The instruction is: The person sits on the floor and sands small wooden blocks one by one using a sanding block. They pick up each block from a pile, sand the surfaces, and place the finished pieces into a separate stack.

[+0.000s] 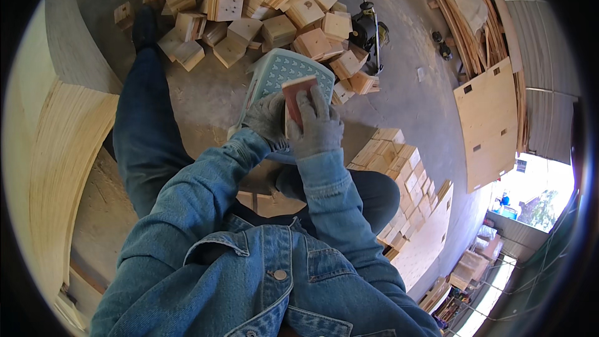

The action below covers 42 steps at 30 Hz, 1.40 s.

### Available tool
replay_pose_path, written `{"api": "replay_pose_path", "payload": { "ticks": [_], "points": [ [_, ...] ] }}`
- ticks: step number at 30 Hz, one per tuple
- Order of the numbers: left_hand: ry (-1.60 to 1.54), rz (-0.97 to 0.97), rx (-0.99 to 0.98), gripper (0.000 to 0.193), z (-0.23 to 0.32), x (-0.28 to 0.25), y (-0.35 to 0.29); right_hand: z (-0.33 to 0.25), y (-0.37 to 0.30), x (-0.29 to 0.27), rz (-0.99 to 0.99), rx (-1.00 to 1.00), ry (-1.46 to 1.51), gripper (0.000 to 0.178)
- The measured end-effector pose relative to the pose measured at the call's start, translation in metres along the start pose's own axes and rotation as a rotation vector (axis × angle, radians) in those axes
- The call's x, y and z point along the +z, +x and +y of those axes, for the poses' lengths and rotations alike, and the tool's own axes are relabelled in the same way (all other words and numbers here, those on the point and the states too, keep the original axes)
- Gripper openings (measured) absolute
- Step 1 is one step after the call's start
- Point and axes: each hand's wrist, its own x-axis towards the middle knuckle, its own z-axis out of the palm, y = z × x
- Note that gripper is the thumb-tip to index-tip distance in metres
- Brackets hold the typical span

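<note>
A flat rectangular block (298, 88) with a reddish-brown face and a pale edge is held up in front of me, over a light teal plastic stool. My right hand (317, 123), in a grey glove, is closed on it, with the fingers across the brown face. My left hand (266, 120), also gloved in grey, is closed against the block's lower left side, its fingertips hidden behind the block and the other hand. Under both hands, the patterned stool top (274, 67) shows on the far side.
Beyond the stool lies a heap of wooden blocks (243, 28), with a black-and-metal tool (369, 32) at its right. Stacked blocks (405, 190) stand by my right knee. Curved plywood sheets (78, 143) rise at left; boards (490, 122) lean at right.
</note>
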Motion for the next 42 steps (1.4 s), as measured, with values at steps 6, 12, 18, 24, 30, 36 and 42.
{"api": "replay_pose_path", "payload": {
  "ticks": [6, 12, 18, 24, 30, 36, 42],
  "points": [
    [-0.14, -0.113, -0.058, 0.087, -0.011, 0.004, -0.003, -0.005, -0.08, -0.019, -0.012, -0.068, 0.134, 0.064],
    [-0.118, -0.048, -0.041, 0.084, -0.011, 0.005, -0.006, 0.001, -0.083, -0.015, 0.069, -0.131, 0.145, 0.064],
    [0.016, -0.021, -0.027, 0.078, -0.017, 0.009, -0.007, -0.001, -0.002, -0.009, -0.025, -0.03, 0.052, 0.061],
    [-0.049, -0.103, -0.136, 0.069, 0.009, -0.01, 0.003, 0.053, 0.053, 0.013, -0.019, 0.148, 0.136, 0.065],
    [-0.016, -0.022, -0.063, 0.082, 0.015, -0.016, 0.001, 0.136, 0.007, 0.001, 0.059, 0.219, 0.307, 0.067],
    [-0.03, -0.16, -0.164, 0.101, 0.026, -0.023, 0.003, 0.163, -0.05, -0.017, 0.192, 0.34, 0.537, 0.068],
    [-0.022, -0.113, -0.13, 0.111, 0.012, -0.029, -0.003, 0.139, -0.043, -0.009, 0.018, 0.351, 0.427, 0.065]
  ]
}}
